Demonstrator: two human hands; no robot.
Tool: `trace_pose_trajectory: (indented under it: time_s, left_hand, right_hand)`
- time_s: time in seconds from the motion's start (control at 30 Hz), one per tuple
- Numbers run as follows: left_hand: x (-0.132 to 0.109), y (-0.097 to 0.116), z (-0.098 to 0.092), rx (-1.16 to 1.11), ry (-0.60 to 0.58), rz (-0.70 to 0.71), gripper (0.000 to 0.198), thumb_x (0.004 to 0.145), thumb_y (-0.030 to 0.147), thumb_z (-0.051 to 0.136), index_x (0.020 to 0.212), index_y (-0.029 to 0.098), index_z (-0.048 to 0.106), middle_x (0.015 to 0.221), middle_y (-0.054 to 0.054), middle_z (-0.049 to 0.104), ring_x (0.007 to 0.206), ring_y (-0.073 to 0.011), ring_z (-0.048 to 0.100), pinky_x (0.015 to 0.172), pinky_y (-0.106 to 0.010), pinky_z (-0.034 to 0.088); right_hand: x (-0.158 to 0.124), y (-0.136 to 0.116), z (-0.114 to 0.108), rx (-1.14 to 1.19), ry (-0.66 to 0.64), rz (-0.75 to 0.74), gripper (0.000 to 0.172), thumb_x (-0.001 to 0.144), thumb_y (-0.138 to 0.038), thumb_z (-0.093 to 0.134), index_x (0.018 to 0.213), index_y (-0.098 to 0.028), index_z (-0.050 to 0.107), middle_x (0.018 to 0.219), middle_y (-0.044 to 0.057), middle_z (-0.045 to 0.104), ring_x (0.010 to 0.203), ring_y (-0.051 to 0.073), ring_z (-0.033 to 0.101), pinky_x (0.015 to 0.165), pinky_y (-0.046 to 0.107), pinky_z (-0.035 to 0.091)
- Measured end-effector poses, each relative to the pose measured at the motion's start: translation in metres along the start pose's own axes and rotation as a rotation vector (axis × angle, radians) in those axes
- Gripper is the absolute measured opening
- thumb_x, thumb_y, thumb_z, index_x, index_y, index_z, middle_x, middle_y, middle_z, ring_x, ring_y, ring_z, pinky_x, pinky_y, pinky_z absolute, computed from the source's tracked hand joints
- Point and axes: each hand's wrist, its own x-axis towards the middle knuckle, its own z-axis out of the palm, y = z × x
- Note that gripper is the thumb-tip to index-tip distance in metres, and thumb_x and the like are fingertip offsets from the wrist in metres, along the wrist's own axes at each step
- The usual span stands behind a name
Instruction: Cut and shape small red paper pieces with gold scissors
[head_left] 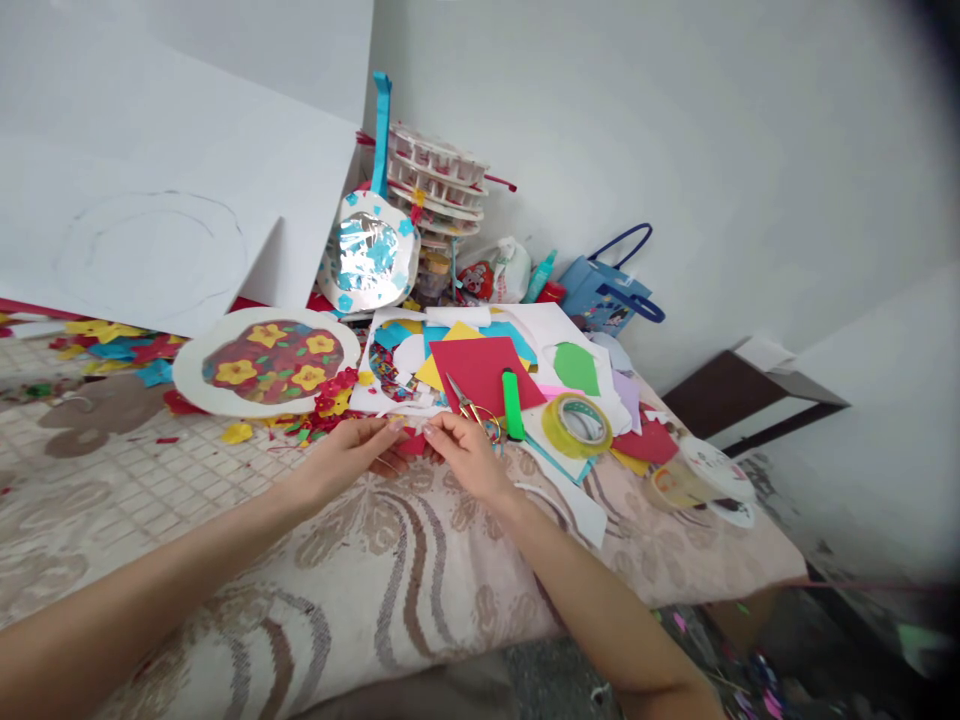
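My left hand [366, 446] and my right hand [466, 455] are close together over the near edge of the patterned cloth. Between them is a small red piece of paper [412, 441], pinched by the fingers of both. Just beyond my right hand lie gold-handled scissors [471, 404], partly resting on a red paper sheet [484, 368]. A green box cutter [512, 405] lies to their right. Left of my hands is a heap of red and yellow paper flowers [335, 393]. Beside it lies a white oval frame [191, 368] with yellow flowers on its clear middle.
A roll of yellow tape [576, 426] lies right of the cutter, near a clear plastic cup [679, 482]. At the back stand a blue-decorated mirror shape [367, 250], stacked white tiers [439, 180] and a blue bag [600, 292]. A large white board [172, 130] leans at left.
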Motion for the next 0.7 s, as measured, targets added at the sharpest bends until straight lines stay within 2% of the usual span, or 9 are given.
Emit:
trace_pose_trajectory:
  time_s: [0.1,0.2,0.3,0.4,0.7]
  left_hand:
    - [0.002,-0.004,-0.001,0.068,-0.032,0.05,0.032,0.073,0.046,0.059,0.073,0.014,0.059,0.068,-0.002,0.064,0.061,-0.0135,0.057,0.06,-0.025,0.047]
    - [0.003,-0.007,-0.001,0.072,0.009,0.079,0.03,0.074,0.045,0.058,0.071,0.015,0.057,0.065,0.0,0.059,0.06,-0.0121,0.054,0.057,-0.023,0.045]
    - [0.003,-0.008,-0.001,0.083,0.061,0.108,0.03,0.075,0.045,0.056,0.071,0.016,0.055,0.065,0.002,0.054,0.06,-0.0111,0.051,0.057,-0.022,0.045]
    - [0.004,-0.011,-0.002,0.114,0.065,0.124,0.031,0.076,0.047,0.055,0.072,0.016,0.054,0.066,0.002,0.052,0.059,-0.0105,0.05,0.057,-0.023,0.044]
    - [0.004,-0.012,0.0,0.128,-0.053,0.085,0.032,0.071,0.047,0.06,0.073,0.015,0.058,0.065,-0.001,0.057,0.06,-0.0137,0.053,0.057,-0.025,0.045]
  right_hand:
    - [-0.001,-0.002,0.002,-0.077,0.005,-0.044,0.028,0.086,-0.038,0.046,0.069,-0.017,0.052,0.058,-0.003,0.046,0.054,0.009,0.044,0.053,0.022,0.035]
    - [-0.001,-0.001,0.003,0.018,-0.041,0.016,0.033,0.088,-0.043,0.04,0.07,-0.017,0.052,0.061,-0.001,0.052,0.056,0.01,0.049,0.054,0.023,0.039]
    - [0.0,0.002,0.003,0.088,-0.118,0.083,0.028,0.081,-0.044,0.052,0.073,-0.017,0.052,0.064,-0.002,0.053,0.055,0.01,0.048,0.052,0.022,0.038]
    - [0.001,0.005,0.003,0.119,-0.117,0.114,0.026,0.075,-0.041,0.061,0.074,-0.017,0.052,0.063,-0.003,0.052,0.053,0.008,0.046,0.051,0.021,0.036]
    - [0.001,0.007,0.003,0.187,-0.051,0.132,0.019,0.079,-0.036,0.057,0.077,-0.017,0.054,0.064,-0.003,0.052,0.054,0.008,0.047,0.051,0.02,0.038]
